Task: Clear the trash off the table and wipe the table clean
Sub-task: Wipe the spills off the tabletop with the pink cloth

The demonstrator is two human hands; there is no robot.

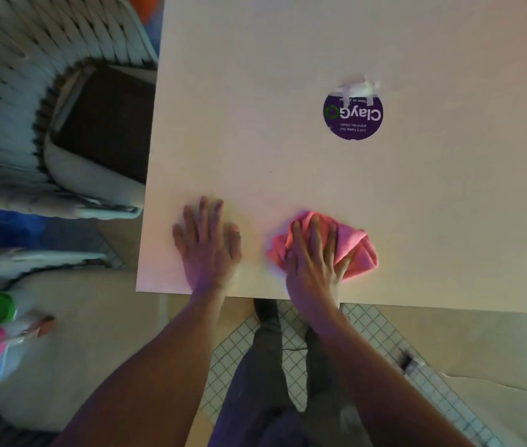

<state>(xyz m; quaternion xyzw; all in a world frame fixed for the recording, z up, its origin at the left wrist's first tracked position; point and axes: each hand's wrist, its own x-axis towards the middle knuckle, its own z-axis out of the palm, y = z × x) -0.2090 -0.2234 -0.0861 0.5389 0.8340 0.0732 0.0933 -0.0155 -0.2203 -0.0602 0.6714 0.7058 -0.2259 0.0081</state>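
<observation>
Now my right hand (315,253) presses flat on the bunched pink cloth (357,250) near the tabletop's (255,124) near edge, left hand (207,243) spread empty beside it, unwiped surface stretching far ahead.

table (288,59): smooth, matt | cloth (360,250): soft pink fabric | chair (7,108): woven strips

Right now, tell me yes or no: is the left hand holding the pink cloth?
No: the left hand lies flat on the bare table, while the right hand presses the pink cloth.
</observation>
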